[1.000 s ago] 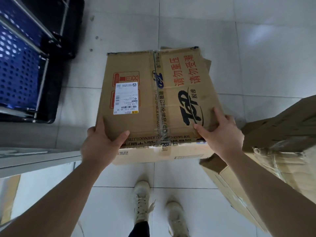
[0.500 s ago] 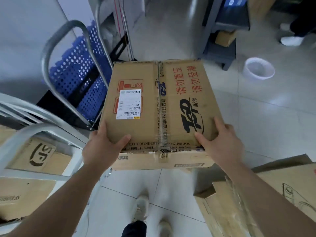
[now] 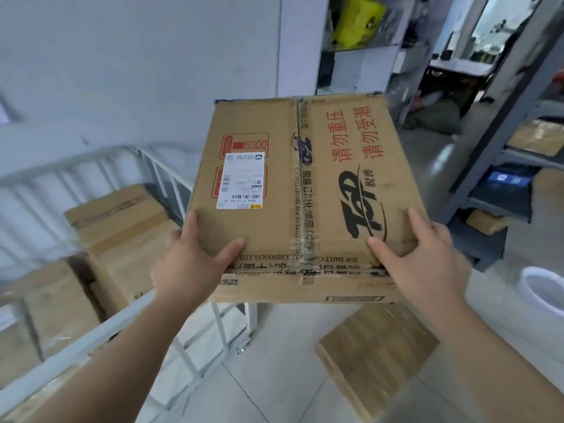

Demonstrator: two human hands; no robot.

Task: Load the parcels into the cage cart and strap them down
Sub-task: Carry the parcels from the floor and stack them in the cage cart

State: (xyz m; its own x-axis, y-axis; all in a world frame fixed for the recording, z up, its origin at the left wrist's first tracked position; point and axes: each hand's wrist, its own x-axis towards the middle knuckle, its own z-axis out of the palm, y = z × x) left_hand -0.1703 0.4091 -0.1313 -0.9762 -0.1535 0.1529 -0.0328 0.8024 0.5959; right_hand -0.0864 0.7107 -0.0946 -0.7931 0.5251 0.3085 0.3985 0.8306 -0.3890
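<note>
I hold a brown cardboard parcel (image 3: 305, 166) in the air with both hands; it bears red Chinese print, a black "TOP" logo and a white shipping label. My left hand (image 3: 189, 264) grips its near left corner, thumb on top. My right hand (image 3: 418, 261) grips the near right corner the same way. The white metal cage cart (image 3: 100, 331) stands to the lower left, its near rail below my left forearm. Inside the cart lie several brown parcels (image 3: 122, 227). The held parcel hangs to the right of the cart's corner.
Another brown parcel (image 3: 375, 355) lies on the tiled floor at the lower right. A grey shelving rack (image 3: 500, 166) with boxes stands on the right, a white round bin (image 3: 543, 291) beside it. A pale wall rises behind the cart.
The parcel has been lifted from near the floor to chest height, and my view has swung up and left. The cage cart with its parcels has come into view; the blue trolley has dropped out.
</note>
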